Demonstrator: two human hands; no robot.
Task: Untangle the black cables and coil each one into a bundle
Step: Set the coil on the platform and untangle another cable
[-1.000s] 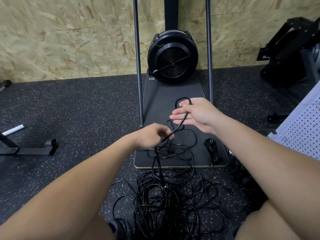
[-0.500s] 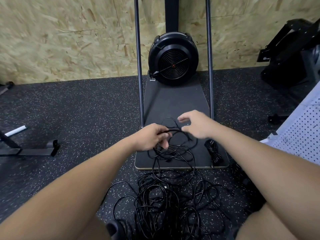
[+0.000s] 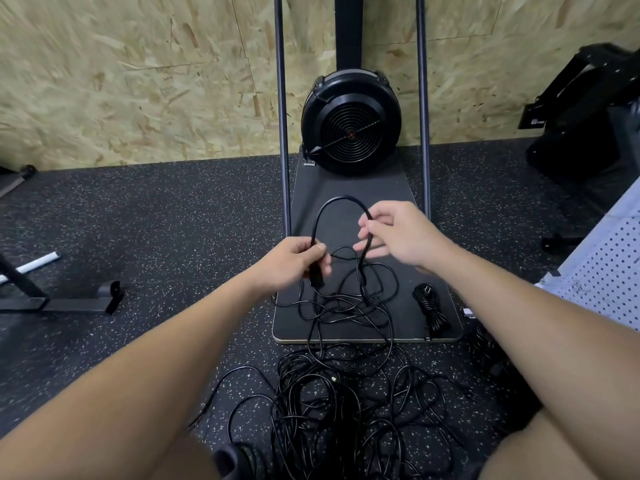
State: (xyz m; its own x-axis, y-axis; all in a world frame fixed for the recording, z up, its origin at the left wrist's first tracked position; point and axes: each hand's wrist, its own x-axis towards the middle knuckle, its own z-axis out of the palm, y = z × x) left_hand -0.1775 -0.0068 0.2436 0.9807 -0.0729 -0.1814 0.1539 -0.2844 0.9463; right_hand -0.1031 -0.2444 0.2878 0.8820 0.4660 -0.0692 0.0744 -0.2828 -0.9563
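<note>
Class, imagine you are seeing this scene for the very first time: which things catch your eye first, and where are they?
In the middle, the left hand and right hand hold up an arch of black cable. Below them a tangled cable pile sprawls over the speckled floor. Behind stands a round black fan unit against the chipboard wall.

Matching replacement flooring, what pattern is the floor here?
Black rubber floor with pale speckles, clearest in the head view.
</note>
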